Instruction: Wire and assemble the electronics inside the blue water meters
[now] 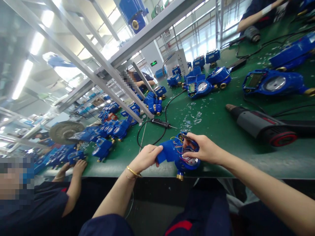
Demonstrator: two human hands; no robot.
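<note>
A blue water meter (189, 164) with a round dial and a brass fitting lies at the front edge of the green bench. Thin red and yellow wires (177, 143) run from its housing. My left hand (147, 158) is closed on the meter's blue cover (167, 151), just left of the dial. Over the meter, my right hand (203, 149) is closed around a slim dark tool, its fingers close to the wires. The tool's kind is hard to make out, and the hand covers part of the dial.
A pen-like black screwdriver (161, 123) with a cable lies beyond my hands. To the right rests a grey heat gun (263, 126). Several blue meters (200, 86) stand farther back. A metal rack (137, 42) crosses above, and a co-worker's hands (78, 167) are at the left.
</note>
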